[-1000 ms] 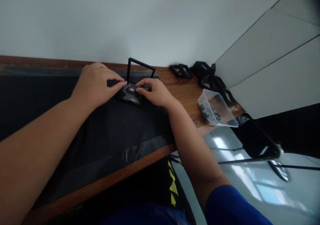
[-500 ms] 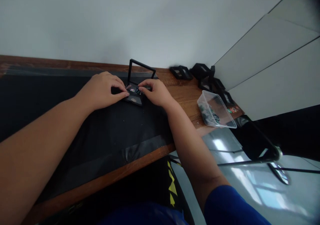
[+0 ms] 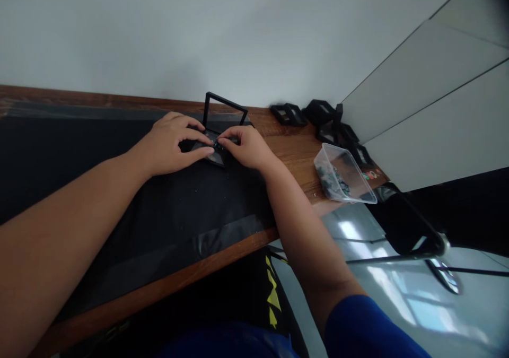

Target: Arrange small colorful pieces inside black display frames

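Head view: black case [image 3: 213,157] lies open on the dark mat [image 3: 159,209], lid [image 3: 223,108] upright behind the fingers. From the left, left hand [image 3: 169,145] pinches its base; from the right, right hand [image 3: 247,147] bunches fingertips on the base centre, grip hidden. Both equally near, fingertips meeting.

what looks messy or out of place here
The black frames in the far right corner lie in a loose heap, some tilted. The clear tub sits near the edge of the table. Nothing looks spilled.
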`<state>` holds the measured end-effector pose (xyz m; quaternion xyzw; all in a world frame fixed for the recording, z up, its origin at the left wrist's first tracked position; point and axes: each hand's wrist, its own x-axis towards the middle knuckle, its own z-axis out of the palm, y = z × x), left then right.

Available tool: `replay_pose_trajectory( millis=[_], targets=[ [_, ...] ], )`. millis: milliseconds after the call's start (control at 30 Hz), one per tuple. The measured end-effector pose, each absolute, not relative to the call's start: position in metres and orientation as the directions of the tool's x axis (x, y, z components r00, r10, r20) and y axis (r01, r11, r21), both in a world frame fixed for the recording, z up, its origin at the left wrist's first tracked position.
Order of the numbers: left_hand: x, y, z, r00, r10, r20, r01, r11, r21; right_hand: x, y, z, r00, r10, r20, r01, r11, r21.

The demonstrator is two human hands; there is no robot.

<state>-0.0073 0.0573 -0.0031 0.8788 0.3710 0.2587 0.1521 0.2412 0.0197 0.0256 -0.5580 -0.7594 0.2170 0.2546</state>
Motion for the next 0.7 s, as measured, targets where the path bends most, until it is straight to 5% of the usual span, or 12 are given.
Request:
replay_pose_trajectory(
  millis=[700],
  targets=[
    [-0.0026, 0.0530, 0.0005, 0.639, 0.711, 0.295, 0.576, -0.695, 0.429, 0.2419, 0.0210, 0.0248, -0.242, 0.957, 0.158, 0.738, 0.287, -0.611]
  ],
)
